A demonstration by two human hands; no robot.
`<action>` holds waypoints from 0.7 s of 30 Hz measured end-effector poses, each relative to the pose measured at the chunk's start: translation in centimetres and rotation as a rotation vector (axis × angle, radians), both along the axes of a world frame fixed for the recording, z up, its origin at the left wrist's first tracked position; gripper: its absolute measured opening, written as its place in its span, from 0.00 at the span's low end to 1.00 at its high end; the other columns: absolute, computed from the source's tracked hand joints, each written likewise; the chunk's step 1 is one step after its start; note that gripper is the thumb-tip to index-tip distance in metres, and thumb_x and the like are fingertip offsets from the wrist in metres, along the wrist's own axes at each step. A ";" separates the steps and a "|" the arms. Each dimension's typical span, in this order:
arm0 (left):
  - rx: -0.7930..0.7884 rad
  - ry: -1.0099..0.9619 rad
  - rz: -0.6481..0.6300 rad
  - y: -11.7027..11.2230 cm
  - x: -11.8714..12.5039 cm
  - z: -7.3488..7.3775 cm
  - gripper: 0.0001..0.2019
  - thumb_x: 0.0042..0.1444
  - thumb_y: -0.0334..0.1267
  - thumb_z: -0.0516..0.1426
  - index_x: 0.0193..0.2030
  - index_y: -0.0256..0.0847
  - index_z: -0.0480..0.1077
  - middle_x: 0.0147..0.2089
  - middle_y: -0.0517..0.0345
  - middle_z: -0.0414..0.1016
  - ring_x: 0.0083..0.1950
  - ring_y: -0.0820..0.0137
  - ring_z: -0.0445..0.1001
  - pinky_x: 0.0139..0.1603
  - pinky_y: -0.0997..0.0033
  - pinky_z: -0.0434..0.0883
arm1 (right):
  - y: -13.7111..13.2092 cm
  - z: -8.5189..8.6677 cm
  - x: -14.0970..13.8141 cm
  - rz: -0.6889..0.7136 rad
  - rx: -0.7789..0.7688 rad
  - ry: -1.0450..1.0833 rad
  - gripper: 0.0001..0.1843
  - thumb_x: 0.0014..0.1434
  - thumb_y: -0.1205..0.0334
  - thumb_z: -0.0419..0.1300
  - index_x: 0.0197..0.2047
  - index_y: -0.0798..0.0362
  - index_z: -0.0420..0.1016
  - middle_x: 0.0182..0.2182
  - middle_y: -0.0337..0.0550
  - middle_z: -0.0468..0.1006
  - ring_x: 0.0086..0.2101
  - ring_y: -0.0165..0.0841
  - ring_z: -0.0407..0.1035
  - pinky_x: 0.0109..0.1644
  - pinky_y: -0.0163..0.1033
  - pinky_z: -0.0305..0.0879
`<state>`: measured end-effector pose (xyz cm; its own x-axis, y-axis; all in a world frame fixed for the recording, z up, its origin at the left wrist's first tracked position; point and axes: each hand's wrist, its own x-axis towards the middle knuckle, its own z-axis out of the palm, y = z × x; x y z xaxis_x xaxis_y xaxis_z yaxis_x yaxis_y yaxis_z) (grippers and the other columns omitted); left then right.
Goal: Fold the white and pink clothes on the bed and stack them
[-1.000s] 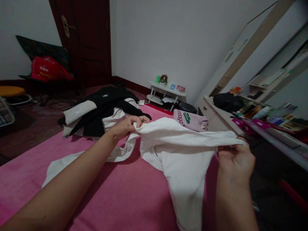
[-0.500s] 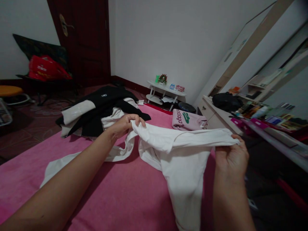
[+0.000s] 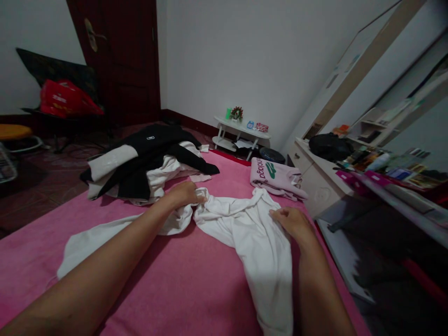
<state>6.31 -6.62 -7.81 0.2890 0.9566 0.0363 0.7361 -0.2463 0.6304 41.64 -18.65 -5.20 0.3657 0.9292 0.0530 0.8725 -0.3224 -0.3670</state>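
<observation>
A white garment [image 3: 252, 235] lies crumpled on the pink bedspread [image 3: 182, 284], one part trailing left and another running down toward the near edge. My left hand [image 3: 185, 194] is closed on a bunched fold at the garment's upper left. Resting on the cloth further right, my right hand [image 3: 292, 220] has its fingers curled and gripping the fabric. Both forearms reach in from the bottom of the view.
A black-and-white jacket pile [image 3: 140, 161] lies at the bed's far left and a folded pink sweatshirt [image 3: 275, 177] at the far right. A white dresser [image 3: 318, 179] with clutter stands right of the bed. A small white shelf [image 3: 241, 135] and dark door [image 3: 122, 60] are beyond.
Both hands have come down from holding the white garment stretched in the air; it now lies on the bed. My right hand moved left and down.
</observation>
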 end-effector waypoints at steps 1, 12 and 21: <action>0.084 0.047 0.013 -0.3 0.1 0.6 0.16 0.35 0.51 0.66 0.19 0.40 0.70 0.24 0.53 0.72 0.32 0.61 0.72 0.33 0.70 0.63 | -0.2 0.1 -0.2 0.011 -0.064 -0.003 0.18 0.51 0.45 0.59 0.27 0.54 0.73 0.23 0.41 0.73 0.25 0.32 0.68 0.27 0.33 0.58; -0.106 0.101 -0.782 -8.1 4.4 4.7 0.09 0.45 0.42 0.64 0.32 0.41 0.78 0.28 0.57 0.76 0.28 0.68 0.71 0.30 0.73 0.63 | -1.5 2.5 -3.6 0.198 -0.233 0.065 0.15 0.45 0.51 0.66 0.23 0.53 0.70 0.17 0.37 0.72 0.20 0.28 0.64 0.23 0.32 0.51; 0.230 0.224 -0.951 -9.0 7.2 -0.4 0.41 0.42 0.42 0.68 0.63 0.35 0.59 0.66 0.36 0.56 0.64 0.50 0.59 0.62 0.54 0.61 | -2.5 2.2 -9.7 0.356 -0.422 0.040 0.08 0.47 0.58 0.64 0.28 0.53 0.73 0.14 0.37 0.72 0.19 0.30 0.69 0.24 0.31 0.56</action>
<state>13.49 -15.65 -8.17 0.9526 0.3012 0.0420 0.2661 -0.8923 0.3647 31.91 -21.14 -3.02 0.0187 0.9334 -0.3583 0.9425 -0.1361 -0.3053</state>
